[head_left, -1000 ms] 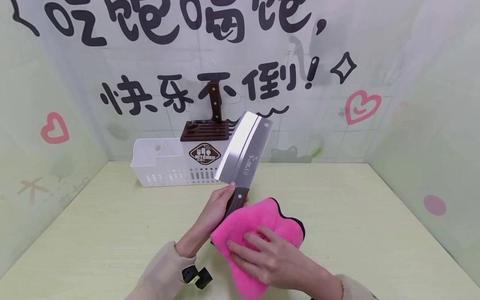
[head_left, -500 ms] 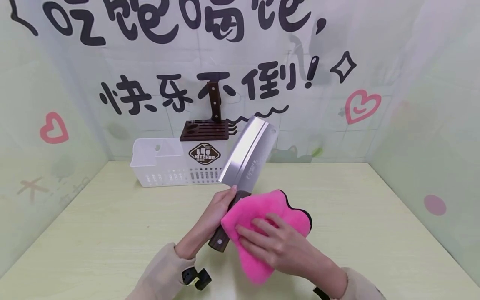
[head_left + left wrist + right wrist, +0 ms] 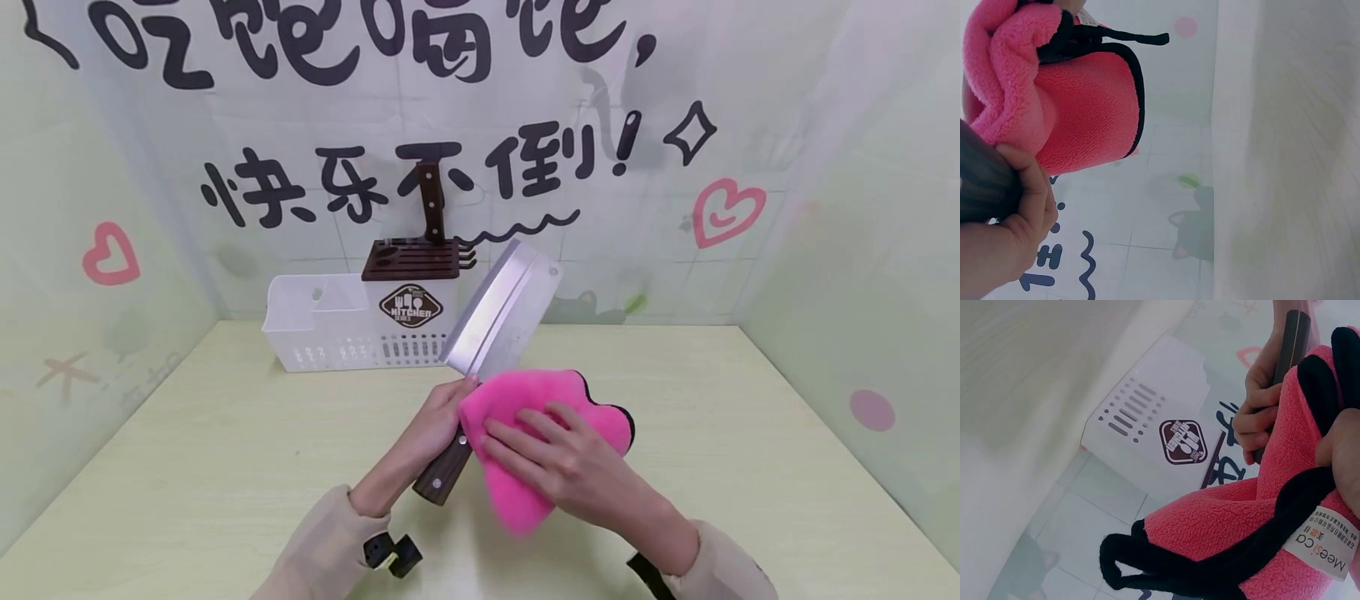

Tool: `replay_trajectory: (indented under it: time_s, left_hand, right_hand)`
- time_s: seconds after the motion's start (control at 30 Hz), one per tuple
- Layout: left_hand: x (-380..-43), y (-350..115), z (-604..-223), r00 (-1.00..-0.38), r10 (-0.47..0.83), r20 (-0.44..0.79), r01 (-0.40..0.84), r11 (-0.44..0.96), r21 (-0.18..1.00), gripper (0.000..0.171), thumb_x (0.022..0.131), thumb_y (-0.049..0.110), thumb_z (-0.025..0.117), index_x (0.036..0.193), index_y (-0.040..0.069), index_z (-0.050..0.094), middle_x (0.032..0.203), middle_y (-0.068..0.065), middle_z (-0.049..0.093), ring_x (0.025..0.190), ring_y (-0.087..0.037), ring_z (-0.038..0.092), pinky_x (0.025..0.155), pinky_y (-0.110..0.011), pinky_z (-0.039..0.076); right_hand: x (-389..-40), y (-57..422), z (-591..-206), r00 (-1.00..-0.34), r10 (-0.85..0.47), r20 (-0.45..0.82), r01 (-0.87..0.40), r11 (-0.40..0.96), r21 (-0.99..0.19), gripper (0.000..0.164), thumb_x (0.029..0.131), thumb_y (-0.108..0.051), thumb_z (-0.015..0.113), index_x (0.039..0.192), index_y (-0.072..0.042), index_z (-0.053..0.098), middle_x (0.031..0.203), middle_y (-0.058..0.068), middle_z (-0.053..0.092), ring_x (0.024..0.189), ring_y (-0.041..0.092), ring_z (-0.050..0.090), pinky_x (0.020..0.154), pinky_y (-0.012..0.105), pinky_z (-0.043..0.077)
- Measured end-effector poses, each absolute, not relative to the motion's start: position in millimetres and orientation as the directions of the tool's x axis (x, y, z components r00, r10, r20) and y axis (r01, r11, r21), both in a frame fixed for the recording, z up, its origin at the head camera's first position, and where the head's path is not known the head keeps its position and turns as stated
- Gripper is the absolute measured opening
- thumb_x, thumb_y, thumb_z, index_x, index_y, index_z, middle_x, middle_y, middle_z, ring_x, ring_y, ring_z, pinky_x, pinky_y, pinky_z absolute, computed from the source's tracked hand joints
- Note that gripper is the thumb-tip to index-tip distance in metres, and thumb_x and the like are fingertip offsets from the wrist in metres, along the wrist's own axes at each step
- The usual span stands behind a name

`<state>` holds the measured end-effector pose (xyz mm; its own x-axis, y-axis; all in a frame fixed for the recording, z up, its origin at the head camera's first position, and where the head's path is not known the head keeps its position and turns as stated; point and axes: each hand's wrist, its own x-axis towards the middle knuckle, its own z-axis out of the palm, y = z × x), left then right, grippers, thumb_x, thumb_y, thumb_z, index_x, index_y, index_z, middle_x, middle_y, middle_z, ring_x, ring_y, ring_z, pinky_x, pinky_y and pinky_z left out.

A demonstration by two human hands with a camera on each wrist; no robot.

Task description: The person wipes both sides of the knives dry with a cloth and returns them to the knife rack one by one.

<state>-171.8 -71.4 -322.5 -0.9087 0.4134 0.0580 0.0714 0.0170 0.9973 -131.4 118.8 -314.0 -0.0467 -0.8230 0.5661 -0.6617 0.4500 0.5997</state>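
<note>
My left hand (image 3: pixel 435 429) grips the dark wooden handle of a cleaver (image 3: pixel 498 317), whose broad blade slants up and to the right. In the left wrist view my fingers curl round the handle (image 3: pixel 982 178). Bunched in my right hand (image 3: pixel 566 462) is a fluffy pink towel (image 3: pixel 551 385) with black edging, lying over the front of the cleaver where handle and blade meet. That junction is covered by the towel. The handle's lower end sticks out below my left hand. A black hanging loop (image 3: pixel 1113 575) and a white label (image 3: pixel 1322 540) show on the towel in the right wrist view.
Behind the cleaver, a white perforated kitchen rack (image 3: pixel 322 337) stands on the pale wooden table (image 3: pixel 210 475). A brown-handled knife (image 3: pixel 431 204) is upright in its dark slotted top (image 3: pixel 412 260). Printed sheets wall in the back and sides.
The towel has slid up and to the right along the handle towards the blade, baring the handle's lower end. The cleaver has shifted slightly right and down.
</note>
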Motion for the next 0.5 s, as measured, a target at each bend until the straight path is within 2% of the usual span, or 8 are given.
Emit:
replay_trajectory:
  time_s: [0.23,0.4,0.5]
  left_hand:
    - [-172.0,-71.5,-325.1,-0.892,0.447,0.069,0.07,-0.014,0.997,0.045,0.099,0.027,0.025,0.11,-0.01,0.049,0.063,-0.005,0.053,0.049,-0.011,0.049,0.047,-0.023,0.044]
    - [-171.1,-72.8,-324.7,-0.865,0.493,0.094,0.103,-0.009,0.995,0.042,0.1,0.024,0.023,0.113,-0.009,0.046,0.063,-0.006,0.05,0.049,-0.011,0.046,0.046,-0.021,0.041]
    - [-171.0,-72.4,-324.5,-0.86,0.502,0.096,0.112,0.003,0.994,0.042,0.1,0.023,0.022,0.107,-0.01,0.047,0.063,-0.006,0.049,0.049,-0.011,0.046,0.046,-0.021,0.041]
  right_hand:
    - [-137.9,119.5,-311.4,-0.075,-0.799,0.596,-0.682,0.477,0.554,0.041,0.097,-0.006,0.025,0.111,-0.012,0.063,0.111,0.001,0.062,0.094,0.021,0.057,0.079,0.034,0.046]
    - [-141.7,122.4,-310.1,-0.128,-0.786,0.605,-0.695,0.506,0.51,0.044,0.098,-0.009,0.021,0.112,-0.012,0.063,0.112,0.002,0.061,0.099,0.022,0.057,0.084,0.036,0.044]
    - [-143.9,124.7,-309.6,-0.164,-0.781,0.603,-0.702,0.522,0.485,0.04,0.098,-0.01,0.025,0.113,-0.012,0.062,0.113,0.002,0.061,0.101,0.022,0.056,0.086,0.037,0.043]
